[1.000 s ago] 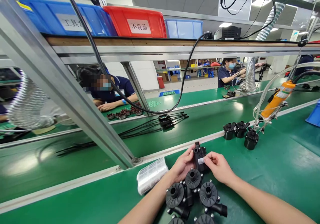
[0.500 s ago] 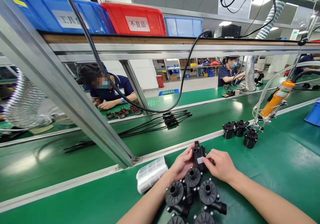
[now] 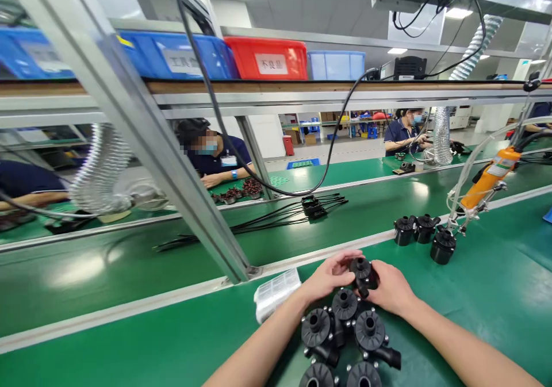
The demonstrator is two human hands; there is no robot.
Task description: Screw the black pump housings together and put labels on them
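Both my hands hold one black plastic pump body point(image 3: 363, 273) just above the green bench mat point(image 3: 474, 295). My left hand point(image 3: 330, 275) grips it from the left with fingers curled over its top. My right hand point(image 3: 390, 288) wraps its right side. The pump's round cap faces up toward me. Directly below my hands lies a cluster of several similar black pumps point(image 3: 345, 332) with round ribbed caps and side nozzles.
A clear plastic parts box point(image 3: 276, 292) lies left of my hands. Three more black pumps point(image 3: 420, 234) stand at the right under a hanging orange screwdriver point(image 3: 489, 180). A slanted aluminium post point(image 3: 172, 168) crosses the left. Black cables point(image 3: 276, 217) lie on the belt. People in blue sit beyond.
The pump has been turned in my hands, from its labelled side facing me to its round cap facing up. The view has shifted right and slightly down.
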